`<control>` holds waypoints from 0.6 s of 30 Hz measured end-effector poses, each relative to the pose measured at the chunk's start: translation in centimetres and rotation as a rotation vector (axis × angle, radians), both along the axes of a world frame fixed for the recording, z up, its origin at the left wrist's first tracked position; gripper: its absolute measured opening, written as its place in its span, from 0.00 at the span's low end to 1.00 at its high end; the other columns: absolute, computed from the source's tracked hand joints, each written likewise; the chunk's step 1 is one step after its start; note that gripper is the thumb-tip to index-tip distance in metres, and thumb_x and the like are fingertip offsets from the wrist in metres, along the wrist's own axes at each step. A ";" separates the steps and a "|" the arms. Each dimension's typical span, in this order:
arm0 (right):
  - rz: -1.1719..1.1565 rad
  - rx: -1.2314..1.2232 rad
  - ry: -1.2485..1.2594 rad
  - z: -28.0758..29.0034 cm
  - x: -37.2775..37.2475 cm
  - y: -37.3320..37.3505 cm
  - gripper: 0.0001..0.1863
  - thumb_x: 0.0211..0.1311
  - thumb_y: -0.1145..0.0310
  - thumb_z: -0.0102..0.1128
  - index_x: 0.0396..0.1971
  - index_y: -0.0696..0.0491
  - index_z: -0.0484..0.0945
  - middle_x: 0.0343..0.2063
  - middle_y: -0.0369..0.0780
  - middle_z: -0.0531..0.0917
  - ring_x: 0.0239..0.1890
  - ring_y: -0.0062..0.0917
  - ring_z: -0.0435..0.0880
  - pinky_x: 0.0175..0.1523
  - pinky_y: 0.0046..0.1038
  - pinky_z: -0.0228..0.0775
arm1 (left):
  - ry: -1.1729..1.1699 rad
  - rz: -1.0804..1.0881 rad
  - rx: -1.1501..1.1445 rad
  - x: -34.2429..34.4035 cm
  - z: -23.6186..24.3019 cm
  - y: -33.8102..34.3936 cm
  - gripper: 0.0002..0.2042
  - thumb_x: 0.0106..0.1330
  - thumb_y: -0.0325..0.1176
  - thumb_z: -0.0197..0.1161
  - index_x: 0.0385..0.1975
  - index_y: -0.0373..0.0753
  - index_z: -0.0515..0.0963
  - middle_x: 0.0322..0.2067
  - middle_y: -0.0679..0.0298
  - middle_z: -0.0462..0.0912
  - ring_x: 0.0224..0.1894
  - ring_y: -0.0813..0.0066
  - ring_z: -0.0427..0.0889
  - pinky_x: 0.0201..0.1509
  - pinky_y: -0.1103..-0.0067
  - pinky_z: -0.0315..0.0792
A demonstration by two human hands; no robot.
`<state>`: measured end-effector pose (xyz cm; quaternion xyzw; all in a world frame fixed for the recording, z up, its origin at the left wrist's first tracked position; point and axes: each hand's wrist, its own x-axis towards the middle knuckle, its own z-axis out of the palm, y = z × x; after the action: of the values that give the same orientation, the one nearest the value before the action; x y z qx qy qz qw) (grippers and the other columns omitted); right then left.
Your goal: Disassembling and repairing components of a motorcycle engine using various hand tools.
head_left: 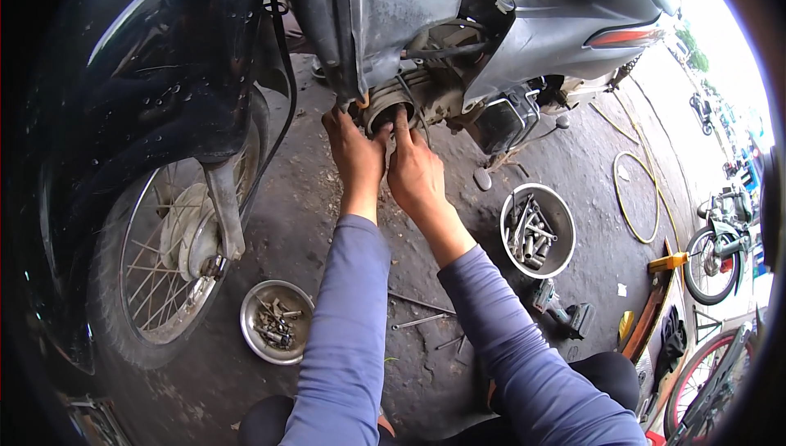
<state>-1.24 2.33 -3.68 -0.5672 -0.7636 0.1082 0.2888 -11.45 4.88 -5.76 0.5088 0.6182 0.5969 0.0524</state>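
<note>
Both hands are at the round open end of a metal engine cylinder (pixel 383 104) on the underside of a grey motorbike (pixel 540 32). My left hand (pixel 358 159) is closed around the cylinder's left edge, its thumb by the opening. My right hand (pixel 416 172) has its index finger stretched into the dark opening, with the other fingers curled below. Whatever the fingertips touch inside is hidden. A thin black cable or hose (pixel 413 94) runs down beside the opening.
A black front fender and spoked wheel (pixel 176 249) stand at left. On the dark ground sit a bowl of small bolts (pixel 248 315), a bowl of sockets and wrenches (pixel 571 237), loose rods (pixel 422 321), a power tool (pixel 565 311) and a yellow hose (pixel 618 192). Another motorbike (pixel 720 245) is far right.
</note>
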 end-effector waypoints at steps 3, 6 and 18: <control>0.032 0.035 -0.026 -0.2 0.6 0.5 0.32 0.61 0.70 0.47 0.67 0.53 0.55 0.42 0.54 0.75 0.35 0.51 0.81 0.40 0.47 0.72 | 0.062 0.054 0.109 0.7 -0.1 0.4 0.36 0.43 0.26 0.74 0.54 0.33 0.63 0.48 0.46 0.69 0.53 0.43 0.67 0.57 0.59 0.64; 0.093 0.149 0.003 -0.8 0.6 1.3 0.31 0.61 0.70 0.45 0.67 0.53 0.55 0.42 0.53 0.75 0.34 0.51 0.81 0.40 0.47 0.72 | 0.029 0.046 0.093 0.5 -0.2 0.7 0.36 0.44 0.26 0.73 0.55 0.33 0.62 0.48 0.44 0.68 0.53 0.42 0.66 0.57 0.58 0.63; 0.123 0.162 0.075 -2.4 1.0 1.4 0.35 0.59 0.71 0.48 0.69 0.43 0.54 0.38 0.51 0.75 0.31 0.49 0.80 0.36 0.46 0.72 | -0.022 0.032 -0.013 1.0 0.1 0.9 0.35 0.48 0.23 0.67 0.57 0.27 0.58 0.52 0.40 0.64 0.58 0.42 0.62 0.63 0.59 0.57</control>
<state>-0.23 3.78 -6.09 -0.4896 -0.7919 0.0846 0.3549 -10.41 5.76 -5.70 0.4917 0.6295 0.5993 0.0530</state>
